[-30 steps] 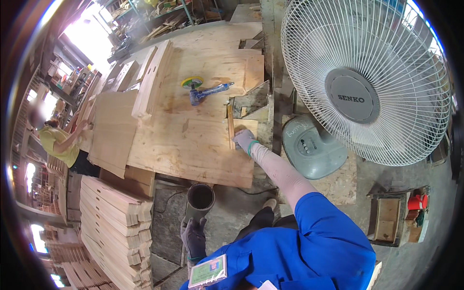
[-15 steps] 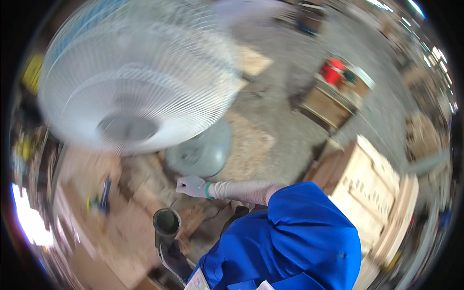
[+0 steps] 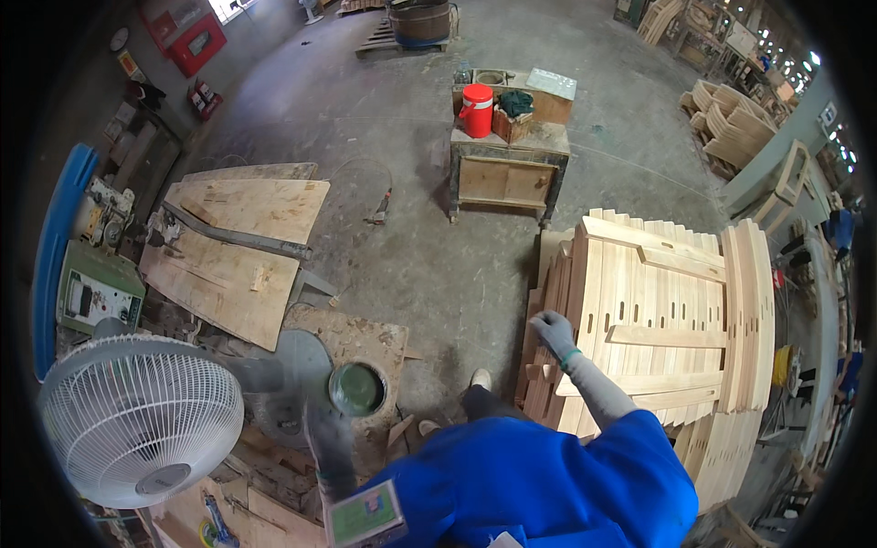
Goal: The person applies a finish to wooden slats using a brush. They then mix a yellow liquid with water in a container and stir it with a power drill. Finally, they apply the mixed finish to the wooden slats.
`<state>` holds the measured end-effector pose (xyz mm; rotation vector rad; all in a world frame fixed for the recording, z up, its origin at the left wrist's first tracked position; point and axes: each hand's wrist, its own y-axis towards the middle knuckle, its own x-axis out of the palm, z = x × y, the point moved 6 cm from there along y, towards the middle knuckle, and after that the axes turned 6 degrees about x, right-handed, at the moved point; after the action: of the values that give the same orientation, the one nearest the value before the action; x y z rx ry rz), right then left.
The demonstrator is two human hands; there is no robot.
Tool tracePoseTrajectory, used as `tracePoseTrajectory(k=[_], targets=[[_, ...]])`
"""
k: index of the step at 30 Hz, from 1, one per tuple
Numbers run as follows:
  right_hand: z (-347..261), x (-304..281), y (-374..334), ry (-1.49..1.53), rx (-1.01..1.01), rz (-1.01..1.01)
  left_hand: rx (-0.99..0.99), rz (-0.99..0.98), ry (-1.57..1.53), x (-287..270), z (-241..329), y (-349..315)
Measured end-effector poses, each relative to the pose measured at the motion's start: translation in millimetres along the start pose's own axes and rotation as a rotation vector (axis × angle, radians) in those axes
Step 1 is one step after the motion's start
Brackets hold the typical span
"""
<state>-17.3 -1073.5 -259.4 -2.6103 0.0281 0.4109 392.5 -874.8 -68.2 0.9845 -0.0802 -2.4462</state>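
Head view, one hand (image 3: 553, 331), one slat stack (image 3: 658, 320)

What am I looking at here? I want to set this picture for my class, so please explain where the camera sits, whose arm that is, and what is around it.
The picture comes from a wide fisheye camera worn on a person's head, looking down, so straight edges bend near the rim. The blue shape at the bottom is the person's own blue jacket. The right hand, in a light glove, reaches out and rests on a stack of slotted wooden panels; whether it grips them cannot be told. The left hand is not in view. On the concrete floor stand a white fan, a small wooden cabinet with a red jug on top, and a bench covered by plywood sheets.
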Motion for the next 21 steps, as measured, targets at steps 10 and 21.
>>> tracePoseTrajectory(k=[10, 21], targets=[[35.4, -66.3, 34.1, 0.389, 0.122, 0.094, -0.094, 0.114, -0.756, 97.1, 38.7, 176.3], [-121.6, -74.8, 212.3, 0.456, -0.05, 0.141, 0.258, -0.258, -0.44, 251.9, 83.6, 362.2]])
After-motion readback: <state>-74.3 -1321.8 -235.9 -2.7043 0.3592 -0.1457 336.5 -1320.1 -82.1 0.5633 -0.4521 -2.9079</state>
